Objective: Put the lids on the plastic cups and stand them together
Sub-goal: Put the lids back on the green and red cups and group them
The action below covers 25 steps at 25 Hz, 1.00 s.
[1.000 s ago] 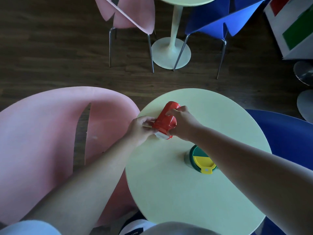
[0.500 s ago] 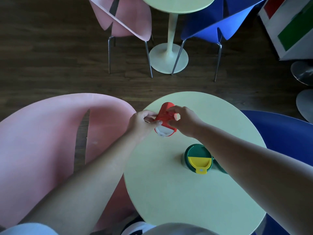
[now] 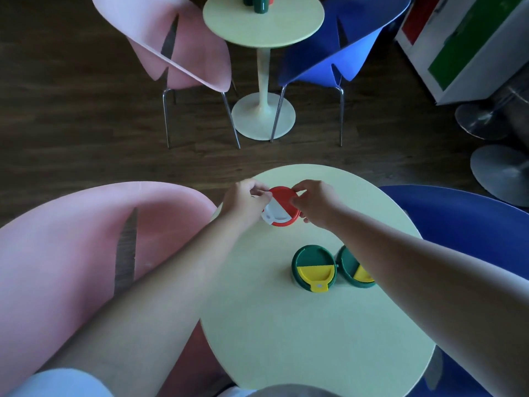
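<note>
A red cup (image 3: 282,207) with a red and white lid stands upright at the far left of the round pale green table (image 3: 300,325). My left hand (image 3: 243,200) pinches the lid's left rim and my right hand (image 3: 313,200) pinches its right rim. Two green cups with green and yellow lids stand side by side near the table's middle: one (image 3: 313,266) in full view, the other (image 3: 355,269) partly hidden under my right forearm.
A pink chair (image 3: 71,253) stands close on the left and a blue chair (image 3: 463,219) on the right. Across the dark wood floor is a second round table (image 3: 263,21) with cups at its far edge, between another pink and another blue chair.
The red cup was tilted on its side between my hands and now stands upright with its lid facing up. The camera has tipped up, so the far table shows.
</note>
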Motion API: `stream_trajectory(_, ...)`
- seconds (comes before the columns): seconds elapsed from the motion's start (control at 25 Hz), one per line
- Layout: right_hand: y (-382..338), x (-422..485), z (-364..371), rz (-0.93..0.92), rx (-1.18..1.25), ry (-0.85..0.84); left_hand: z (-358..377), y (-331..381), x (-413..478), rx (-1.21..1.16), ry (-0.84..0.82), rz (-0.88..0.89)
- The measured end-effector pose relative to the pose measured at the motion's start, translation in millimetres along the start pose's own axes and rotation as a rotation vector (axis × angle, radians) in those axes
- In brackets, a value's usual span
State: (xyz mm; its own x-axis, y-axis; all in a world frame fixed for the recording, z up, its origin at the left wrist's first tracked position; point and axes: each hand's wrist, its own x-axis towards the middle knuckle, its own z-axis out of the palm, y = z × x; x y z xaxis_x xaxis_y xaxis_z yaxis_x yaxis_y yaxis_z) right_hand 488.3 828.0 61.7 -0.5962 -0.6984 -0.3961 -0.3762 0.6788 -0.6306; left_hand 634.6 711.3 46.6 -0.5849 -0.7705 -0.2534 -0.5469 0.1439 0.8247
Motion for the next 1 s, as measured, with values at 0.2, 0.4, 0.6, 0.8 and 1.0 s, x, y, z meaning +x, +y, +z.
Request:
stream_trajectory(0.2, 0, 1, -6, -0.101, -0.071, 0.007, 2, -2, -2, -0.016, -0.02, -0.067)
stream_trajectory(0.4, -5, 6, -3, -0.12, -0.073, 0.013, 6, -2, -6, -0.264, -0.046, -0.3)
stream_trajectory(0.6, -9, 16, -5, 0.006, -0.012, 0.015, 10, 0, 3, -0.357, 0.045, -0.279)
stream_trajectory(0.8, -5, 21, -9, 0.089, -0.066, -0.01, 14, -3, 6, -0.294, -0.071, -0.236)
stream_trajectory(1.0, -3, 20, -12, -0.081, -0.077, -0.05, 22, -7, -4, -0.374, -0.092, -0.253)
